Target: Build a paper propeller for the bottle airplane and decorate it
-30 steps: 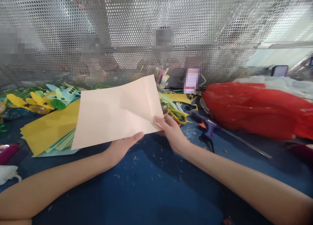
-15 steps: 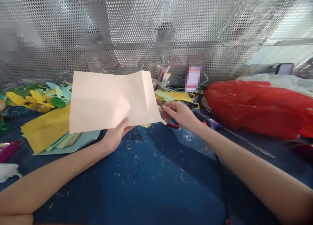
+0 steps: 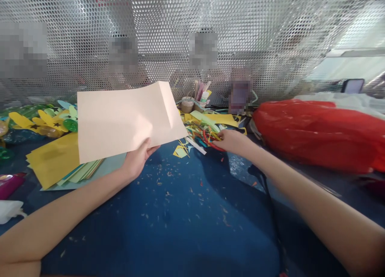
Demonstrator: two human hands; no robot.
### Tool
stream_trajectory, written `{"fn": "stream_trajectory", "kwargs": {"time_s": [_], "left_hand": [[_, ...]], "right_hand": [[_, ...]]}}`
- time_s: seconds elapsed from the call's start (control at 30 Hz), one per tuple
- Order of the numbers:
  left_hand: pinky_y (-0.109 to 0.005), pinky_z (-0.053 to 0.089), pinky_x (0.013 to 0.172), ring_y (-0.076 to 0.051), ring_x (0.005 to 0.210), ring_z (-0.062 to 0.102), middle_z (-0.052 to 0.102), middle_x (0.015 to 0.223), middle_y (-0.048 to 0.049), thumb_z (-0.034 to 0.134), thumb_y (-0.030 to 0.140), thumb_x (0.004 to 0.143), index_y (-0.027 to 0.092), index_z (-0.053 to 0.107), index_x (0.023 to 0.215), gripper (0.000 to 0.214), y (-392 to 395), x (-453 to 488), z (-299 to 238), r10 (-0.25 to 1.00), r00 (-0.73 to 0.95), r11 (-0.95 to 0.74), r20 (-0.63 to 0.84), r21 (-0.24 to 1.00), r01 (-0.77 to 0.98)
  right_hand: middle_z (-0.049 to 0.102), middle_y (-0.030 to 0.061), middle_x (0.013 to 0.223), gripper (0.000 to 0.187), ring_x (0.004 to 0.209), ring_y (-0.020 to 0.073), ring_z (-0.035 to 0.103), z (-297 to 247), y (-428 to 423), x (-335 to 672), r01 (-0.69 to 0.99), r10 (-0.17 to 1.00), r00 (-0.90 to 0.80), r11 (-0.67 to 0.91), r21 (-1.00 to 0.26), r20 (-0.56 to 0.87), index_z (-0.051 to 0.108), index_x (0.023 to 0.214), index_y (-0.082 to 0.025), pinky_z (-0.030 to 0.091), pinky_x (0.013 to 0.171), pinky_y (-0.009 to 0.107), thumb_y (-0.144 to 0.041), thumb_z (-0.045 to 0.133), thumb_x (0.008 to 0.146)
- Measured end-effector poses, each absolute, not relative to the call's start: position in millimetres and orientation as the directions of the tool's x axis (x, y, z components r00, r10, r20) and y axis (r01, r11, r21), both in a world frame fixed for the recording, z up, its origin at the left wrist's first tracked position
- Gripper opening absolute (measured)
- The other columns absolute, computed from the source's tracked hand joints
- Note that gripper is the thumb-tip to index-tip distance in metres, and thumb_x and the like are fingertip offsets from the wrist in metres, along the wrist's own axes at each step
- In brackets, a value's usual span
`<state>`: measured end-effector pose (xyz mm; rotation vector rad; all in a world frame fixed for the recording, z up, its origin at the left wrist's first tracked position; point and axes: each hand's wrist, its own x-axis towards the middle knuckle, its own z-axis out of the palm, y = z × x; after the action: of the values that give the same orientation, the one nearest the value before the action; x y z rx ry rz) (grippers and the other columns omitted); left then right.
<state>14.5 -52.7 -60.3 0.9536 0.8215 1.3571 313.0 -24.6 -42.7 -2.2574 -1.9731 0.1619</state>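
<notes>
Cream sheet [image 3: 117, 118]: 1, left hand [image 3: 137, 159] | red loop [image 3: 206, 139]: 1, at right hand [image 3: 233, 142]

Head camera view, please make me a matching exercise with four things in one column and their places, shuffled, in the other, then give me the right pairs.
Things:
1. Pale sheet
2. Right hand
3. Red plastic bundle
4. Stack of yellow paper

Places:
A. On the right side of the blue table
B. Held up in the left hand
C. On top of light green sheets, at the left
D. At the pile of coloured scraps

Right pairs: 1-B, 2-D, 3-A, 4-C.
</notes>
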Motion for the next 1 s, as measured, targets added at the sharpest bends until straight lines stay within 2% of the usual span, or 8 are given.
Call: {"fn": "stream_trajectory", "kwargs": {"time_s": [0.1, 0.2, 0.27, 0.4, 0.57, 0.77, 0.9, 1.0], "left_hand": [[-0.043, 0.044, 0.110, -0.026, 0.134, 0.048, 0.053, 0.144, -0.0031, 0.057, 0.018, 0.092, 0.028, 0.042, 0.144, 0.055, -52.4, 14.9, -58.9, 0.997, 0.054, -0.032, 0.060, 0.906, -0.421], [-0.042, 0.045, 0.109, -0.026, 0.133, 0.049, 0.053, 0.144, -0.0030, 0.056, 0.019, 0.092, 0.027, 0.046, 0.142, 0.052, -51.6, 14.7, -59.1, 0.997, 0.049, -0.036, 0.062, 0.907, -0.420], [-0.042, 0.046, 0.109, -0.026, 0.134, 0.049, 0.053, 0.144, -0.0024, 0.056, 0.020, 0.092, 0.027, 0.047, 0.141, 0.050, -51.2, 14.4, -59.8, 0.997, 0.046, -0.036, 0.060, 0.908, -0.416], [-0.043, 0.046, 0.109, -0.027, 0.134, 0.048, 0.055, 0.142, -0.0029, 0.056, 0.020, 0.093, 0.027, 0.046, 0.142, 0.051, -51.9, 14.4, -60.5, 0.996, 0.057, -0.035, 0.065, 0.907, -0.420], [-0.044, 0.046, 0.109, -0.027, 0.135, 0.047, 0.055, 0.142, -0.0013, 0.057, 0.020, 0.092, 0.031, 0.046, 0.141, 0.051, -52.7, 14.1, -62.5, 0.996, 0.051, -0.042, 0.069, 0.910, -0.413], [-0.043, 0.045, 0.110, -0.026, 0.134, 0.049, 0.052, 0.145, -0.0024, 0.058, 0.023, 0.092, 0.029, 0.045, 0.143, 0.053, -51.9, 14.1, -70.7, 0.996, 0.084, -0.003, 0.042, 0.909, -0.418], [-0.041, 0.046, 0.109, -0.025, 0.132, 0.051, 0.055, 0.143, -0.0042, 0.062, 0.026, 0.091, 0.026, 0.046, 0.143, 0.054, -53.4, 17.5, -73.0, 0.995, 0.095, 0.018, 0.020, 0.921, -0.390], [-0.042, 0.048, 0.108, -0.026, 0.131, 0.052, 0.058, 0.139, -0.0036, 0.063, 0.028, 0.090, 0.026, 0.046, 0.143, 0.056, -52.2, 18.1, -76.5, 0.994, 0.103, 0.063, -0.025, 0.923, -0.379]], "right_hand": [[0.065, 0.0071, 0.068, 0.029, 0.067, 0.0228, 0.061, -36.3, -24.4, 315.7, 0.861, 0.993, 0.115, -0.111, -0.496, -0.022, 0.065, 0.068, -0.020, 0.044, 0.059, 0.033, -0.048, 0.069, 0.072], [0.059, 0.0019, 0.065, 0.037, 0.061, 0.0155, 0.054, -33.8, -31.8, 308.4, 0.332, 0.999, -0.018, -0.040, -0.942, -0.049, 0.063, 0.065, -0.020, 0.044, 0.059, 0.031, -0.055, 0.075, 0.064], [0.060, 0.0010, 0.070, 0.038, 0.063, 0.0136, 0.054, -35.0, -36.8, 299.9, 0.096, 0.995, -0.088, -0.046, -0.994, -0.054, 0.065, 0.069, -0.019, 0.045, 0.062, 0.031, -0.050, 0.082, 0.057], [0.057, -0.0013, 0.065, 0.041, 0.061, 0.0147, 0.053, -40.4, -36.1, 290.3, 0.315, 0.998, 0.028, -0.057, -0.947, -0.050, 0.063, 0.077, -0.019, 0.044, 0.061, 0.031, -0.049, 0.082, 0.057], [0.066, 0.0076, 0.073, 0.029, 0.074, 0.0262, 0.063, -47.7, -33.0, 294.4, 0.914, 0.996, 0.075, -0.049, -0.402, 0.050, 0.063, 0.081, -0.019, 0.046, 0.068, 0.035, -0.046, 0.071, 0.074], [0.071, 0.0144, 0.100, 0.032, 0.100, 0.0309, 0.066, -42.5, -14.0, 315.5, 0.956, 0.987, 0.124, -0.092, -0.280, 0.101, 0.069, 0.097, -0.018, 0.046, 0.088, 0.037, -0.042, 0.048, 0.093], [0.054, 0.0321, 0.130, 0.047, 0.122, 0.0387, 0.054, -28.4, 45.2, 363.3, 0.907, 0.900, 0.389, -0.338, -0.251, 0.197, 0.045, 0.136, 0.001, 0.041, 0.099, 0.047, -0.026, 0.043, 0.097], [0.057, 0.0216, 0.128, 0.040, 0.112, 0.0292, 0.060, -23.4, 91.8, 399.8, 0.845, 0.830, 0.521, -0.469, -0.257, 0.201, 0.053, 0.130, -0.008, 0.049, 0.093, 0.045, -0.029, 0.054, 0.095]]}}
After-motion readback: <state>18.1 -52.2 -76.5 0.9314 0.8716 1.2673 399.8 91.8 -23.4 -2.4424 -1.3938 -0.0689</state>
